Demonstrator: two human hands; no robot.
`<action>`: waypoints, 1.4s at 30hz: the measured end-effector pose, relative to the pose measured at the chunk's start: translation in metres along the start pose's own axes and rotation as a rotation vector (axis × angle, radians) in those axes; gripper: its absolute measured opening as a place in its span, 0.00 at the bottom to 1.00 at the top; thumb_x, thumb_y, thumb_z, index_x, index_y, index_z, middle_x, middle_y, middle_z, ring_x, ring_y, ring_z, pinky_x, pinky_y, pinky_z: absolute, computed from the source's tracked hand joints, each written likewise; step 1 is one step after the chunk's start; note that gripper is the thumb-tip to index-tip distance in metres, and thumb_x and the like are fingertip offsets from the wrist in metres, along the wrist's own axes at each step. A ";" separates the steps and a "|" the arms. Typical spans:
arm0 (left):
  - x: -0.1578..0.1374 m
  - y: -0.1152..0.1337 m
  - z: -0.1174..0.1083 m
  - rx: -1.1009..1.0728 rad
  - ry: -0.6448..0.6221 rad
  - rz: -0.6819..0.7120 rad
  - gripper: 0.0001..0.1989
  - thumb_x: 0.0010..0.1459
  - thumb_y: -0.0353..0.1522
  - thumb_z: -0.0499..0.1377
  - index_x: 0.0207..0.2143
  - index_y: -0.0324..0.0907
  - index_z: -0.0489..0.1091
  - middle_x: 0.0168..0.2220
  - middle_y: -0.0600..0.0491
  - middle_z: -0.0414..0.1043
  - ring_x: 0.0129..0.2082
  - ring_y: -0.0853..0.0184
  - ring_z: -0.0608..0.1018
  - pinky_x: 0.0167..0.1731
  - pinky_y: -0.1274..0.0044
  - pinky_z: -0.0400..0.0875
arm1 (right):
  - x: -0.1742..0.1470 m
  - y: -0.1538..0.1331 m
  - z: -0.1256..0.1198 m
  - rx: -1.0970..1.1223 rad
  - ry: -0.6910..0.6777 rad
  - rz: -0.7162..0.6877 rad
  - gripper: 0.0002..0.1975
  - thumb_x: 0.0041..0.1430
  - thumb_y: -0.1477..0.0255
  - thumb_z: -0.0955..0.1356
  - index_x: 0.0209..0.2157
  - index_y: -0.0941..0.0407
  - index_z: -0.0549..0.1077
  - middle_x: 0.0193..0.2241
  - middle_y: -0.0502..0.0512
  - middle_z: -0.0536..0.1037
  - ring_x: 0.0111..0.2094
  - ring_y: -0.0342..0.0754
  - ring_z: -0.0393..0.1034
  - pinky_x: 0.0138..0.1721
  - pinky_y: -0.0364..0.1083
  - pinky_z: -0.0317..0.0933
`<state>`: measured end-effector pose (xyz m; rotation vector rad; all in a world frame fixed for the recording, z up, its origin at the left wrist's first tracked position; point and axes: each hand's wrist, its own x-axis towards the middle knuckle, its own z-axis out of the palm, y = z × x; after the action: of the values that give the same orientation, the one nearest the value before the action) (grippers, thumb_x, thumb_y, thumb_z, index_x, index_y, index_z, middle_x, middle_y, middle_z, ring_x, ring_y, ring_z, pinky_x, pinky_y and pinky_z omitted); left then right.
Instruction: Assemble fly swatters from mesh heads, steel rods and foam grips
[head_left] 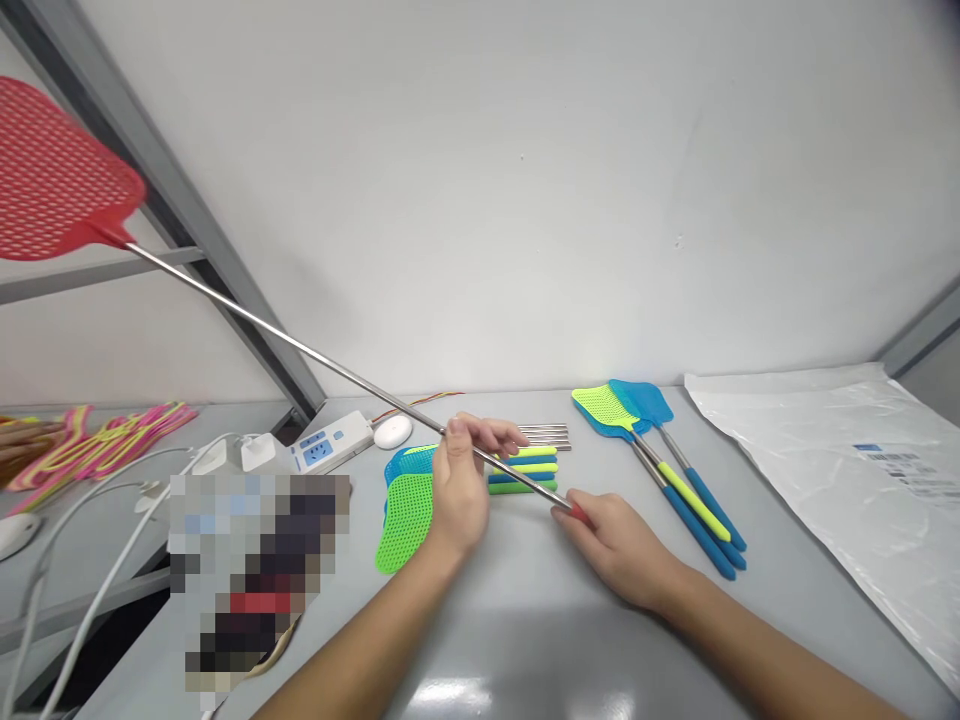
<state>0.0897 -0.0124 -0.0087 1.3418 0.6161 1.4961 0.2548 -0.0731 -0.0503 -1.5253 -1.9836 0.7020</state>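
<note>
A red fly swatter [64,185] with a long, drawn-out metal rod [300,347] slants from the upper left to the middle of the table. Its red handle lies mostly hidden in my right hand [619,550], which is closed around it. My left hand [465,480] holds the rod between thumb and palm, the other fingers loosely stretched. Behind and below that hand lie short fly swatters: a green head [405,520], blue heads partly covered, several blue, yellow and green handles [525,470], and metal rods [547,436].
To the right lie blue and yellow fly swatters [641,405] and a white plastic mailing bag [817,470]. On the left are a power strip [330,443], a white round device [392,432], white cables [112,560], a pixelated item [259,580] and pink-yellow cords [112,440] near another person's hand [26,440].
</note>
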 end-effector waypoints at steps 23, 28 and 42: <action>0.026 0.016 -0.020 -0.058 0.325 0.296 0.22 0.64 0.47 0.44 0.29 0.42 0.65 0.25 0.51 0.71 0.23 0.67 0.71 0.29 0.73 0.65 | 0.001 -0.003 -0.003 -0.087 -0.046 -0.035 0.17 0.66 0.62 0.56 0.24 0.54 0.54 0.18 0.46 0.62 0.21 0.43 0.54 0.25 0.43 0.44; 0.048 0.027 -0.045 -0.144 0.547 0.293 0.23 0.61 0.51 0.46 0.27 0.42 0.63 0.20 0.53 0.68 0.19 0.68 0.69 0.22 0.75 0.62 | 0.003 -0.001 -0.004 -0.138 -0.047 -0.021 0.16 0.65 0.65 0.57 0.24 0.54 0.55 0.18 0.46 0.63 0.20 0.43 0.54 0.24 0.43 0.44; 0.054 0.025 -0.057 -0.067 0.584 0.269 0.21 0.65 0.42 0.44 0.21 0.43 0.54 0.15 0.58 0.61 0.16 0.71 0.65 0.21 0.77 0.61 | 0.004 0.003 -0.001 -0.196 -0.040 0.004 0.13 0.63 0.69 0.59 0.23 0.54 0.57 0.18 0.47 0.63 0.21 0.43 0.53 0.24 0.42 0.44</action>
<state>0.0333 0.0398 0.0216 0.9540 0.7574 2.1369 0.2570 -0.0685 -0.0515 -1.6396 -2.1325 0.5565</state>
